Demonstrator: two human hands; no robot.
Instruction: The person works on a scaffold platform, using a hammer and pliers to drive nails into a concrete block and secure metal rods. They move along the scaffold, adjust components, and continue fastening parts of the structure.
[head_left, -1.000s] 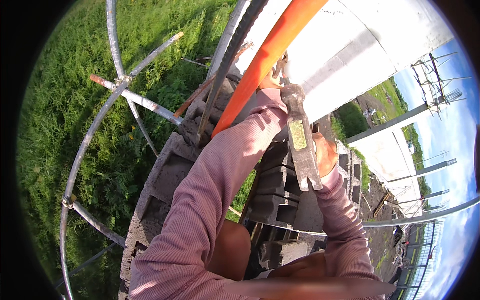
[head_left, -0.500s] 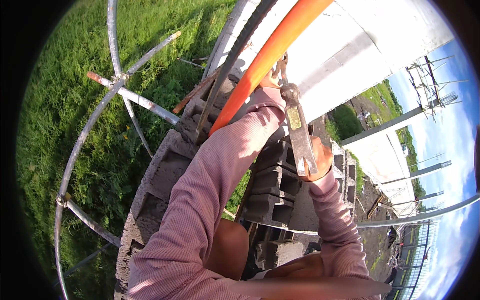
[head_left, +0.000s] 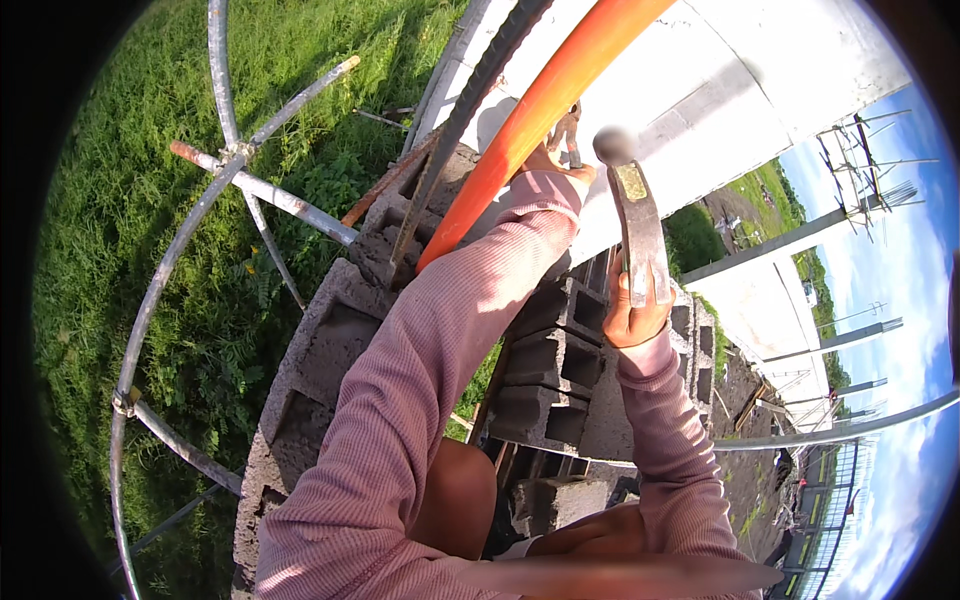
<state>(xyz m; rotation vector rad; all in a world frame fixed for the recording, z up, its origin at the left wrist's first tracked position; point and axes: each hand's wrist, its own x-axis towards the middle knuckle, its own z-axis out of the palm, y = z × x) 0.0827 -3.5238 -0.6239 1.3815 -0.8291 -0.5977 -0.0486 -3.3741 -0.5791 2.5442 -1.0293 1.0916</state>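
Note:
My right hand (head_left: 637,318) is closed around the handle of a claw hammer (head_left: 637,215). The hammer's round striking face points toward the white wall (head_left: 700,90), and its forked claw hangs over my fingers. My left arm reaches far forward beside an orange pipe (head_left: 520,125). At its end my left hand (head_left: 556,168) is closed, partly behind the pipe, on a rusty metal piece (head_left: 571,138) against the wall; its exact kind cannot be made out. The hammer face is apart from that piece.
A dark ribbed steel bar (head_left: 455,130) rises from the hollow-block wall (head_left: 325,340) at left. Stacked hollow blocks (head_left: 545,390) lie between my arms. Grey scaffold pipes (head_left: 180,255) cross over grass at left; another pipe (head_left: 830,436) runs at right.
The hammer has swung up and to the right, away from my left hand and the rusty piece. My left hand stays nearly in place.

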